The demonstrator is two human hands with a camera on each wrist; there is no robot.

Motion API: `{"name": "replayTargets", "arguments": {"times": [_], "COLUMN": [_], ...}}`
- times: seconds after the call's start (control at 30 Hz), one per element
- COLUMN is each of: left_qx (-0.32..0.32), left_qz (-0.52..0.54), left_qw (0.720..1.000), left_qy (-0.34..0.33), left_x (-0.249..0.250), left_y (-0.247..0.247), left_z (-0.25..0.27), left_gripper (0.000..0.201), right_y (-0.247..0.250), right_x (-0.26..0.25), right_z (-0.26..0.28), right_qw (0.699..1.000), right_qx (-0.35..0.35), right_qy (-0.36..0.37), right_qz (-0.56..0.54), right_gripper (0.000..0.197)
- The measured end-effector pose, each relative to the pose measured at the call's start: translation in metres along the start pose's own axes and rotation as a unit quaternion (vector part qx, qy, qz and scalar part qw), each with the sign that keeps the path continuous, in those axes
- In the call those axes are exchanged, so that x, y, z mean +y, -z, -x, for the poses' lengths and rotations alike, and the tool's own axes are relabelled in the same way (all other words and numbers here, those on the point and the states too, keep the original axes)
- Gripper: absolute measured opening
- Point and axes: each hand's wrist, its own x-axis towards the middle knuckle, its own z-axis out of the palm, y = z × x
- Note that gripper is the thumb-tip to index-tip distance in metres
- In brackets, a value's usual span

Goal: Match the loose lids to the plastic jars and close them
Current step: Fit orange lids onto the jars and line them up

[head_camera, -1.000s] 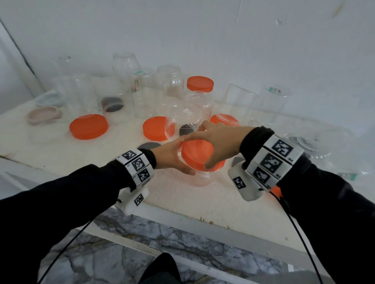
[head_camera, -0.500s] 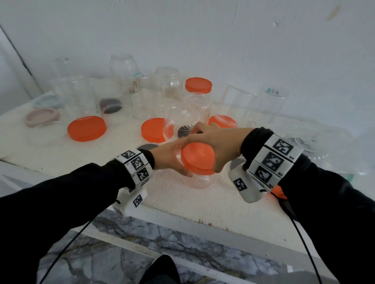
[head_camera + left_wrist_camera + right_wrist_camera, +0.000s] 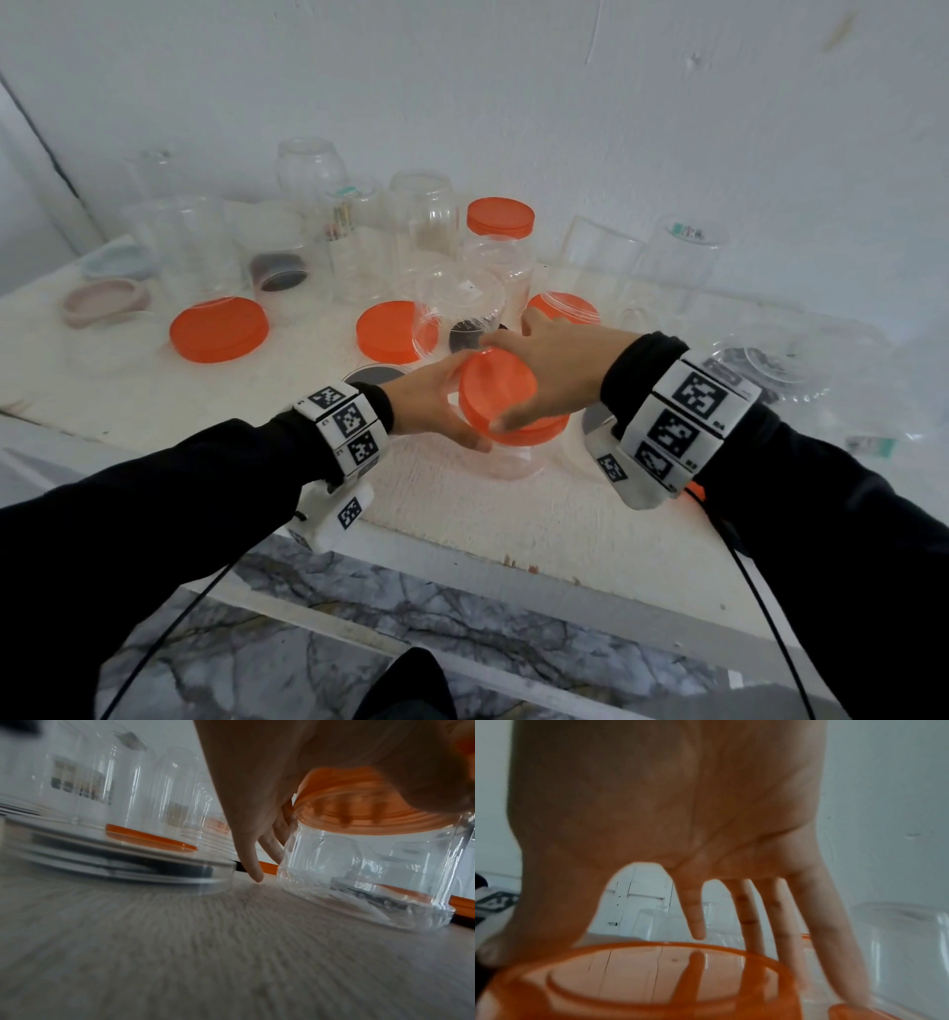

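So the right hand (image 3: 554,370) is gripping the orange lid (image 3: 506,398) from above, thumb on its near rim, lid sitting tilted on the clear jar (image 3: 506,455). Left hand (image 3: 431,406) is wrapped round the jar's side just under the lid, steadying it on the tabletop (image 3: 513,519).

Bare room, white wall (image 3: 565,77), marble floor (image 3: 308,668)
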Motion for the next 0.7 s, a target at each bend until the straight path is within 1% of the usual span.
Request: {"name": "replayTargets", "arguments": {"times": [0.1, 0.17, 0.2, 0.3, 0.37, 0.4, 0.43, 0.5, 0.57, 0.63, 0.7], "left_qx": [-0.011, -0.006, -0.003, -0.007, -0.005, -0.003, -0.003, -0.005, -0.007, -0.006, -0.004], "left_qz": [-0.016, -0.024, -0.02, -0.01, -0.017, -0.021, -0.025, -0.026, -0.02, -0.018, -0.018], "left_qw": [1.0, 0.999, 1.0, 1.0, 1.0, 1.0, 1.0, 1.0, 1.0, 1.0, 1.0], "left_qy": [-0.02, -0.024, -0.023, -0.016, 0.004, 0.012, 0.012, 0.003, -0.001, -0.004, -0.004], "left_x": [0.001, 0.001, 0.001, -0.001, 0.0, 0.0, -0.001, 0.0, 0.0, -0.001, -0.001], "left_y": [-0.001, -0.001, -0.001, -0.001, 0.0, 0.0, 0.0, 0.0, -0.001, -0.001, -0.001], "left_z": [0.0, 0.001, 0.001, 0.001, 0.001, 0.001, 0.001, 0.001, 0.001, 0.001, 0.0], "left_gripper": [0.093, 0.101, 0.104, 0.105, 0.104, 0.101, 0.098, 0.097, 0.101, 0.104, 0.1], "right_y": [0.008, 0.01, 0.009, 0.002, -0.002, -0.001, 0.001, 0.008, 0.012, 0.008, 0.002], "right_x": [-0.002, -0.003, -0.004, -0.013, -0.016, -0.015, -0.012, -0.007, -0.005, -0.007, -0.013], "right_z": [0.002, 0.001, 0.002, 0.004, 0.004, 0.005, 0.006, 0.006, 0.006, 0.005, 0.006], "right_qw": [0.995, 0.993, 0.995, 1.0, 1.0, 0.999, 0.999, 0.997, 0.994, 0.996, 1.0], "right_qx": [-0.05, -0.07, -0.06, 0.001, 0.017, 0.008, -0.011, -0.051, -0.077, -0.058, -0.01], "right_qy": [0.061, 0.073, 0.065, 0.004, -0.024, -0.028, -0.02, 0.026, 0.058, 0.046, 0.011], "right_qz": [-0.063, -0.057, -0.048, -0.022, -0.011, -0.019, -0.032, -0.046, -0.054, -0.048, -0.023], "right_gripper": [0.096, 0.087, 0.083, 0.074, 0.076, 0.079, 0.083, 0.09, 0.093, 0.086, 0.076]}}
